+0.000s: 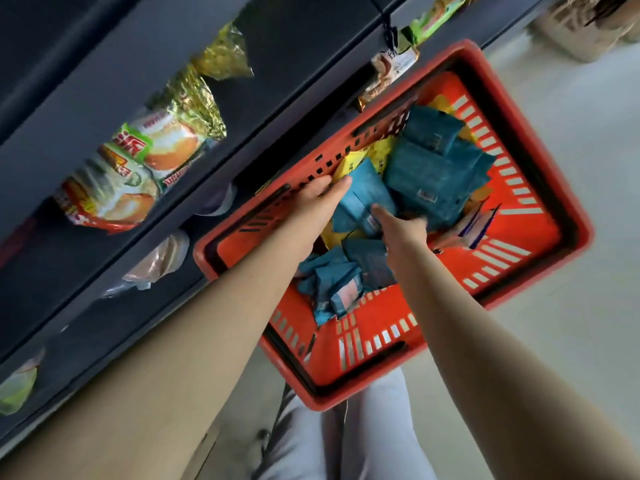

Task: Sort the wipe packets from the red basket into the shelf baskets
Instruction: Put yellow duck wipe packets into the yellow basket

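Observation:
A red plastic basket (540, 188) sits on the floor below me, filled with several teal wipe packets (429, 171) and some yellow packets (349, 164). Both my arms reach down into it. My left hand (318, 199) lies at the basket's left wall with its fingers against a teal packet (363, 199). My right hand (401, 230) reaches in from the right, thumb against the same teal packet, its fingers hidden among the packets. More teal packets (332, 282) lie at the near end of the basket.
A dark shelf unit (104, 98) runs along the left, with snack bags (138, 168) hanging or lying on its levels. Pale floor (571, 341) lies right of the basket. My light trousers (346, 438) show at the bottom.

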Tool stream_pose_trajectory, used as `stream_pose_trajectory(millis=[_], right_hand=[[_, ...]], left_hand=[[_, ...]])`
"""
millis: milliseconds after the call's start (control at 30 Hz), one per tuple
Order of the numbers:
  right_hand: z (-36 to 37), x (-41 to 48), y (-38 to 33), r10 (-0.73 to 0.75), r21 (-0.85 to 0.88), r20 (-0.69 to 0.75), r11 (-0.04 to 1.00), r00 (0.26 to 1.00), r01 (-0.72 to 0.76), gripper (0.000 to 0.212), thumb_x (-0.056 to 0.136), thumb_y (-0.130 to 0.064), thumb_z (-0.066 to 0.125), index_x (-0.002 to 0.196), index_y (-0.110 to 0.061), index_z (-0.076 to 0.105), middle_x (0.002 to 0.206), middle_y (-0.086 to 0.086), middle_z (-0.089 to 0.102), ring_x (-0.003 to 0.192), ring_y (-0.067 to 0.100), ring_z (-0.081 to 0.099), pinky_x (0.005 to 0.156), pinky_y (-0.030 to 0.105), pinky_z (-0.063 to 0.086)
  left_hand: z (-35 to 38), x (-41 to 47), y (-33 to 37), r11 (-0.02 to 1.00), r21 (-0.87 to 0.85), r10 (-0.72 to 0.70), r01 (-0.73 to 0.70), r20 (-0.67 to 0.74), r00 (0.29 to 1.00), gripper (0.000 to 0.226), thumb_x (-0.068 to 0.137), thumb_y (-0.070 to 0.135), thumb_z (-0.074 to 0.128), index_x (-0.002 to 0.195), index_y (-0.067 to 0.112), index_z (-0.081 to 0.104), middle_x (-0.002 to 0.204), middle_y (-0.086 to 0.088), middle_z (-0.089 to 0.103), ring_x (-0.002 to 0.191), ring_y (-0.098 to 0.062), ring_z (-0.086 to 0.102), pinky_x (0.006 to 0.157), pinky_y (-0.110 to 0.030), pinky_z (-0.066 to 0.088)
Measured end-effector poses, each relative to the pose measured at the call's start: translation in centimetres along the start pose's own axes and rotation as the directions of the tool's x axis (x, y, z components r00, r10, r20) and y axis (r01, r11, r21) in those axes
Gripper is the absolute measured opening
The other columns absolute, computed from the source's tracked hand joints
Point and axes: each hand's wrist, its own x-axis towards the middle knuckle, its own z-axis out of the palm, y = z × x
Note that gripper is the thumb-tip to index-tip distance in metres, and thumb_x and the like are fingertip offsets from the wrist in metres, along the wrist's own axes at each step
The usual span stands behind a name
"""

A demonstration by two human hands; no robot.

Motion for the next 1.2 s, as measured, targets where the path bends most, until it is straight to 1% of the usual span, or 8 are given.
stream_pose_trajectory(millis=[100, 233, 367, 700, 933, 1000, 1100, 1200], right_hand=[[0.2, 0.4, 0.4, 0.061, -0.018, 0.017, 0.998, 0.998, -0.060, 0.081, 0.075, -0.039, 0.081, 0.138, -0.008, 0.042, 0.134, 0.007, 0.053, 0.123, 0.027, 0.052, 0.104, 0.038, 0.044], [-0.1, 0.5, 0.7, 0.079, -0.008, -0.019, 0.997, 0.997, -0.079, 0.091, 0.072, -0.043, 0.082, 0.142, -0.011, 0.034, 0.140, 0.010, 0.047, 0.126, 0.030, 0.048, 0.105, 0.041, 0.043], [-0.6, 0.5, 1.6, 0.090, -0.005, -0.019, 0.996, 0.996, -0.091, 0.102, 0.075, -0.042, 0.080, 0.151, -0.015, 0.018, 0.147, 0.011, 0.039, 0.130, 0.034, 0.045, 0.104, 0.047, 0.044], [-2.1, 0.5, 2.9, 0.096, 0.115, 0.086, 0.988, 0.992, -0.106, 0.057, 0.071, -0.035, 0.085, 0.117, -0.014, 0.057, 0.119, 0.008, 0.062, 0.106, 0.028, 0.061, 0.095, 0.045, 0.052], [-2.7, 0.2, 3.5, 0.069, 0.215, 0.172, 0.971, 0.983, -0.105, 0.051, 0.070, -0.036, 0.086, 0.107, -0.014, 0.060, 0.112, 0.009, 0.064, 0.101, 0.029, 0.065, 0.088, 0.045, 0.056], [-2.5, -0.1, 3.7, 0.069, 0.222, 0.186, 0.969, 0.980, -0.111, 0.054, 0.065, -0.040, 0.087, 0.105, -0.016, 0.060, 0.111, 0.008, 0.064, 0.102, 0.031, 0.065, 0.089, 0.049, 0.055], [-2.7, -0.6, 3.9, 0.107, 0.248, 0.223, 0.955, 0.969, -0.162, 0.081, 0.045, -0.050, 0.092, 0.112, -0.018, 0.059, 0.114, 0.007, 0.063, 0.104, 0.031, 0.065, 0.090, 0.049, 0.055], [-2.9, -0.9, 3.8, 0.142, 0.262, 0.263, 0.941, 0.954, -0.213, 0.098, 0.033, -0.053, 0.094, 0.118, -0.017, 0.060, 0.118, 0.009, 0.064, 0.104, 0.032, 0.065, 0.089, 0.050, 0.055]], left_hand=[[-0.3, 0.0, 0.2, 0.999, 0.048, 0.000, -0.001, 0.029, 1.000, 0.049, 0.094, 0.051, 0.052, 0.135, 0.026, 0.053, 0.133, 0.009, 0.056, 0.125, -0.014, 0.050, 0.101, -0.028, 0.037], [0.2, 0.0, 0.5, 0.997, 0.081, -0.022, 0.018, 0.051, 0.998, 0.056, 0.092, 0.060, 0.048, 0.141, 0.034, 0.045, 0.146, 0.009, 0.045, 0.133, -0.016, 0.043, 0.112, -0.036, 0.033], [0.8, -0.1, 0.7, 0.998, 0.065, 0.009, -0.011, 0.018, 1.000, 0.049, 0.096, 0.056, 0.044, 0.137, 0.032, 0.048, 0.141, 0.011, 0.048, 0.123, -0.008, 0.042, 0.094, -0.026, 0.031], [3.0, 0.3, 0.2, 0.985, 0.139, 0.139, -0.107, -0.250, 0.958, 0.033, 0.087, 0.056, 0.059, 0.076, 0.026, 0.052, 0.074, 0.013, 0.054, 0.067, -0.003, 0.049, 0.058, -0.023, 0.037], [2.3, 0.9, -0.2, 0.959, 0.200, 0.245, -0.200, -0.230, 0.942, 0.033, 0.095, 0.043, 0.052, 0.075, 0.017, 0.048, 0.067, 0.008, 0.044, 0.062, -0.008, 0.041, 0.059, -0.027, 0.032], [1.8, 0.6, -0.3, 0.953, 0.193, 0.269, -0.233, -0.182, 0.946, 0.023, 0.097, 0.040, 0.052, 0.089, 0.019, 0.058, 0.076, 0.012, 0.053, 0.074, -0.007, 0.051, 0.064, -0.022, 0.041], [1.0, 0.1, -0.9, 0.958, 0.120, 0.273, -0.259, -0.121, 0.954, 0.011, 0.096, 0.037, 0.053, 0.100, 0.032, 0.062, 0.096, 0.009, 0.066, 0.095, -0.014, 0.063, 0.089, -0.035, 0.054], [0.4, -0.7, -1.5, 0.958, 0.083, 0.279, -0.273, -0.068, 0.958, 0.012, 0.092, 0.040, 0.053, 0.098, 0.035, 0.063, 0.103, 0.002, 0.070, 0.102, -0.023, 0.066, 0.096, -0.048, 0.051]])
